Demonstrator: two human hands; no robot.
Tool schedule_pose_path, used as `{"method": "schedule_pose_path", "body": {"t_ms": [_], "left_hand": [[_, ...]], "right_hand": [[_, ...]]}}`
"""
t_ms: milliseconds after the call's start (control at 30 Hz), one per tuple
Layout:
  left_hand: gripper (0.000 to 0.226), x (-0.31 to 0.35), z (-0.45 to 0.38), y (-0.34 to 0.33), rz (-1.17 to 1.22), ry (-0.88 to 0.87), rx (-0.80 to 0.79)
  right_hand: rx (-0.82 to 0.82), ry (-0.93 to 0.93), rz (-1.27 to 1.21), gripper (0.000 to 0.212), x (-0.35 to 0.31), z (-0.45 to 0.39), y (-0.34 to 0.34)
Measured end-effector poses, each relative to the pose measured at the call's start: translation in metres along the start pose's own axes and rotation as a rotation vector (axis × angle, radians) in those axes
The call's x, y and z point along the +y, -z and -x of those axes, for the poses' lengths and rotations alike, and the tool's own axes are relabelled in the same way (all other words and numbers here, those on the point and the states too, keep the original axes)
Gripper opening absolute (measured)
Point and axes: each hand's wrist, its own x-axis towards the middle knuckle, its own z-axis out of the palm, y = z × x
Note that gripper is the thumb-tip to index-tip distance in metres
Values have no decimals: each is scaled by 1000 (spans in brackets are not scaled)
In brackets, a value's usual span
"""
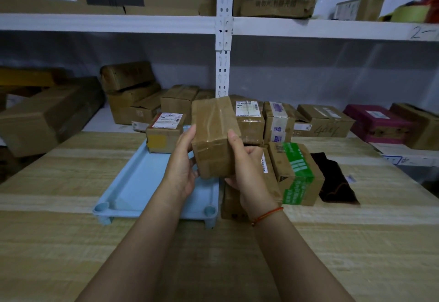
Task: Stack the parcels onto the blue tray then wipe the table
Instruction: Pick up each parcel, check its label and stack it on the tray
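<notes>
From the head camera, both hands hold one taped brown parcel [215, 135] up in the air above the desk [71, 242], over the right-hand part of the blue tray [133, 183]. The left hand [181, 168] curls round its left side, thumb on the near face; the right hand [247, 173] cups the lower right corner, fingers under it and thumb up along the edge. A two-sided grip like this suits a box too broad to pinch with one hand — it also lets the person tilt and square it before setting it down.

One labelled parcel [165, 133] already sits at the tray's far end, pushed toward the back, which leaves the nearer floor of the tray free; I judge that the held parcel is meant for that space or for the top of the first.

To the right of the tray more parcels wait on the desk: a green-taped parcel [297, 173], a brown parcel [237, 202] partly hidden behind the right wrist, and two labelled parcels [263, 121] further back. They are bunched just beside the tray, within easy reach.

A dark cloth [335, 180] lies flat to the right of the green-taped parcel — probably kept for the wiping, which cannot sensibly begin until the desk is free of parcels. Stacking seems at an early stage.
</notes>
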Motion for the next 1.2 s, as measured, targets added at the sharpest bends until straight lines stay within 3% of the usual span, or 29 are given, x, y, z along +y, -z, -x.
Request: {"method": "schedule_pose_path", "body": {"t_ms": [400, 600, 767, 833, 900, 1067, 1200], "left_hand": [[60, 15, 3, -3, -103, 152, 124], [63, 20, 2, -1, -124, 161, 118], [86, 20, 2, 2, -99, 89, 87], [81, 18, 2, 5, -105, 39, 57], [69, 17, 3, 6, -143, -11, 10], [87, 16, 9, 5, -256, -77, -143], [66, 19, 10, 4, -254, -34, -106]], "right_hand": [[34, 148, 119, 22, 2, 4, 2], [20, 135, 134, 34, 1, 7, 6], [-10, 125, 107, 68, -1, 10, 7], [-6, 111, 107, 70, -2, 9, 7], [13, 102, 114, 57, -5, 9, 9], [46, 164, 112, 28, -6, 8, 13], [23, 202, 119, 15, -6, 6, 14]]}}
